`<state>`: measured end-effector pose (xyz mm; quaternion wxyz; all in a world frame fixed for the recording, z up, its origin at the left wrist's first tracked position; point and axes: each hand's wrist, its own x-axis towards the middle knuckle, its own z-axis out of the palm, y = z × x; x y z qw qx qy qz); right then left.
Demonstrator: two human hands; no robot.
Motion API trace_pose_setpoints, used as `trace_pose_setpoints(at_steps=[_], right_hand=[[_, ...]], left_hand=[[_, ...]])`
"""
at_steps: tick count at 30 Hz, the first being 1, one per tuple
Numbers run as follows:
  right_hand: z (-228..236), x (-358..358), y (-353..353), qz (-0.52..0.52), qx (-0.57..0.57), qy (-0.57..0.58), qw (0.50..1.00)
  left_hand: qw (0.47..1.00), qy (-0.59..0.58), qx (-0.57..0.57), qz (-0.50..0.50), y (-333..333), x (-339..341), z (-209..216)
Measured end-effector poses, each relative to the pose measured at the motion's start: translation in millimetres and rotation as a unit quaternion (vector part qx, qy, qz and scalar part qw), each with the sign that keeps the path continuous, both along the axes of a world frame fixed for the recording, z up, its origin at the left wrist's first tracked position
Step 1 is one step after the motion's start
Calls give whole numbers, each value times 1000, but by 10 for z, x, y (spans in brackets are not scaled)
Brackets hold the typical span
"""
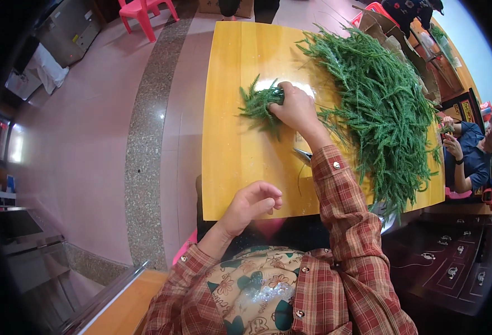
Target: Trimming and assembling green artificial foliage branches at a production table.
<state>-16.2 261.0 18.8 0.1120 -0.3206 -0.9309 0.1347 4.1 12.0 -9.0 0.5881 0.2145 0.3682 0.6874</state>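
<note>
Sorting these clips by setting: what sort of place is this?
Probably a small indoor workshop or shop room. A yellow table carries a big heap of green sprigs, another person handles sprigs at its far side, and the floor is polished stone.

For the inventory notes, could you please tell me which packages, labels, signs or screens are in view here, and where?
Cardboard box: far right end of the yellow table, behind the green sprigs; brown, flaps open.
Cardboard box: on the floor beyond the table's far edge; brown, mostly cut off.
No labels, signs or screens can be made out.
</note>
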Motion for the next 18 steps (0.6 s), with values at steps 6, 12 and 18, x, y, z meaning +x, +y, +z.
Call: trace_pose_setpoints(at_steps=[6, 12, 18], right_hand=[[210, 254, -81, 26, -83, 129, 988], [800, 1198, -1, 41, -213, 317, 923], [1358, 2764, 89, -62, -191, 519, 831]], left_hand=[[1000, 1, 10, 5, -55, -6, -18], [999, -12, -4, 38, -40, 59, -26], [999, 3, 26, 22, -114, -3, 35]])
